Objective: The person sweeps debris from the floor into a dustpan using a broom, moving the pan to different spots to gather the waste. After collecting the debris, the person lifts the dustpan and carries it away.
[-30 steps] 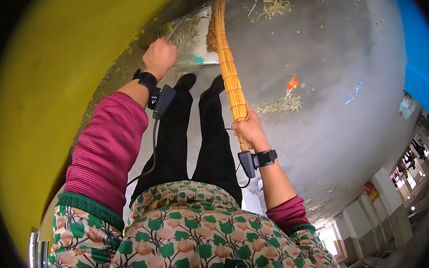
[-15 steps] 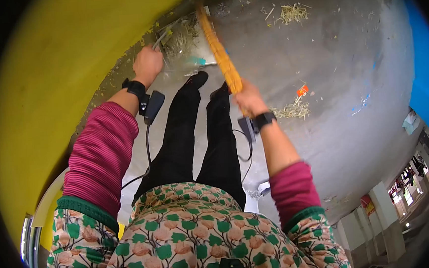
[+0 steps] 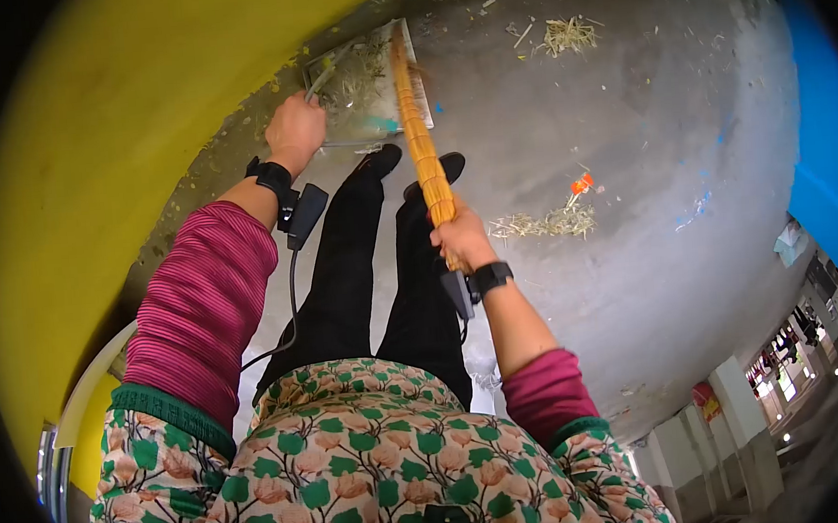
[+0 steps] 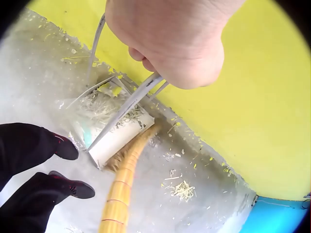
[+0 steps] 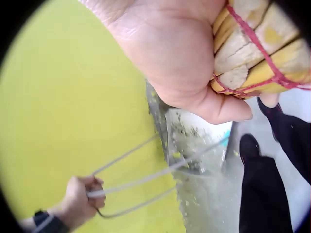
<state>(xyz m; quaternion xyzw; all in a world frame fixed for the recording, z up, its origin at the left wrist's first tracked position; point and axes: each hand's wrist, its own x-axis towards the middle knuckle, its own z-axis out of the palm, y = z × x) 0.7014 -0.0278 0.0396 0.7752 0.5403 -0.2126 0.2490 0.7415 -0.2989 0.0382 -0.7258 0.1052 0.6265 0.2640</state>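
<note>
I start with the broom (image 3: 420,135), the biggest thing I have in hand. It is a long bundle of yellow stalks bound with red cord, and I judge it stiff along the shaft, light for its length and rough enough not to slip. Its brush end should be softer and springy. My right hand (image 3: 460,242) is wrapped round the bound butt end, fingers curled tight on it, which the right wrist view shows plainly: the cut stalk ends (image 5: 252,43) stick out past my palm. Low on the shaft like this seems the right hold for sweeping. The brush tip lies well ahead of those fingers, at the mouth of the dustpan (image 3: 367,76).

The dustpan sits on the grey concrete floor (image 3: 623,121) against the base of the yellow wall (image 3: 136,106), just beyond my two black shoes (image 3: 412,165). I take it for thin sheet material, light and likely to skid when pushed. Its long wire handle (image 4: 121,107) is thin, springy and smooth. My left hand (image 3: 295,132) is clenched round the handle's top loop, so the pan lies well below my fingers.

Bits of straw (image 4: 104,109) lie in the pan, light and loose. More clumps of straw (image 3: 548,223) lie on the floor to my right, with a small orange scrap (image 3: 580,185) beside them.
</note>
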